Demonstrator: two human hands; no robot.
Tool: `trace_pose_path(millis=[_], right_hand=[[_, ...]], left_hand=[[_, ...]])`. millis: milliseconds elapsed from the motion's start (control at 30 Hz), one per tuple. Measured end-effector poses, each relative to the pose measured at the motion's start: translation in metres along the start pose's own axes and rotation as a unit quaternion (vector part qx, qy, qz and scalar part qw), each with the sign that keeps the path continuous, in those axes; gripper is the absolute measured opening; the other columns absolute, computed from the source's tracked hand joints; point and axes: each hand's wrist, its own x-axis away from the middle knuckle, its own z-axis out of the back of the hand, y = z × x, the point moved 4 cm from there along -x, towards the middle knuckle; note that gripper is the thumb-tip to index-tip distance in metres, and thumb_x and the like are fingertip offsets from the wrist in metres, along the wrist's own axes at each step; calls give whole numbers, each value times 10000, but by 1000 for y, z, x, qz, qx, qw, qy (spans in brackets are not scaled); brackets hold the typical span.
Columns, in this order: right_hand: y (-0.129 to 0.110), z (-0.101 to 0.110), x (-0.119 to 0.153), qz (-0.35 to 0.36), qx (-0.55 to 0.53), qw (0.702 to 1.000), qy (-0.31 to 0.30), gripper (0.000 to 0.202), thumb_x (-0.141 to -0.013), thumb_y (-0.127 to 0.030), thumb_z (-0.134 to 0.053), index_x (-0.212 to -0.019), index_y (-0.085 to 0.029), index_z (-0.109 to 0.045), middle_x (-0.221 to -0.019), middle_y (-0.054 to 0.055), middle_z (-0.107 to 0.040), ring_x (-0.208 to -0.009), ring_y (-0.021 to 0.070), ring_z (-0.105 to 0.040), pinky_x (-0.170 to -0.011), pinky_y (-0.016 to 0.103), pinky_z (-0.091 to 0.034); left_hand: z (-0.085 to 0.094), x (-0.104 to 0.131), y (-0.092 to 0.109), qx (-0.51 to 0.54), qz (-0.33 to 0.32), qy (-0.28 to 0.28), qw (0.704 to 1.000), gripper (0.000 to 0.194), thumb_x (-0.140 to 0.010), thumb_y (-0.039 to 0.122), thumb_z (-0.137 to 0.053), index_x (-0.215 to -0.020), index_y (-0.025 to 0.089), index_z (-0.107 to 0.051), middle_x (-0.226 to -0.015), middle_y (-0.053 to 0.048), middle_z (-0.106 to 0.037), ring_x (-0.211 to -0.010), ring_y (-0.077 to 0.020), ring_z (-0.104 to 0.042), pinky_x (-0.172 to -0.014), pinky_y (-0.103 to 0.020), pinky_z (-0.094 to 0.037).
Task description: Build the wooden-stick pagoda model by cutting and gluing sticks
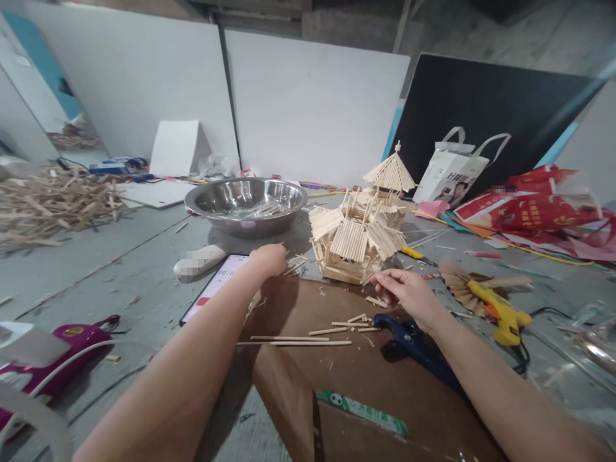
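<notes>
A pavilion model of thin wooden sticks stands on the floor ahead of me, with slatted roof panels and upright sticks at its top. My left hand is to its left, beside short stick pieces; its fingers curl downward and their tips are hidden. Close to the model's lower right edge, my right hand has thumb and fingers drawn together; anything in the pinch is too small to make out. Below it lie blue-handled cutters, near cut stick bits and longer sticks on brown cardboard.
Behind my left hand stands a steel basin; a phone lies beside my forearm. A pointed-roof stick tower rises behind the model. Rightward are a yellow glue gun and red bags. A stick pile spreads far left.
</notes>
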Motion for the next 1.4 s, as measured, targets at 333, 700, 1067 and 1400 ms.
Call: trace_pose_path(millis=[333,700,1067,1400], right_hand=[[-5,-25,14,6,-58,994,-93,284,-639,-391,-599,-808,-164,-572,-626,-34,-552,-407,50,-461,-393,190,-352],[-17,-24,20,11,-137,986,-99,186,-647,-319,-614,-713,-154,-558,-594,-32,-574,-430,72,-518,-441,213,-410],[-15,-6,9,33,-108,994,7,202,-640,-348,-607,-678,-163,-533,-520,-47,-539,-393,58,-465,-399,189,-337],[-16,-7,9,49,-126,991,10,221,-639,-368,-608,-703,-169,-535,-518,-46,-539,-394,61,-451,-398,196,-328]], left_hand=[[28,56,63,288,-303,-224,880,133,-648,279,-521,-603,157,-552,-426,52,-430,-394,-63,-393,-409,-177,-291],[20,59,93,336,-334,-165,865,166,-689,291,-487,-635,159,-571,-465,46,-454,-415,-63,-418,-417,-174,-290],[15,54,89,212,-308,-82,924,193,-662,213,-471,-767,170,-626,-624,-5,-593,-466,-87,-476,-450,-192,-337],[24,61,110,359,-298,-20,884,206,-706,289,-490,-772,152,-629,-635,-2,-596,-510,-72,-466,-454,-171,-330]])
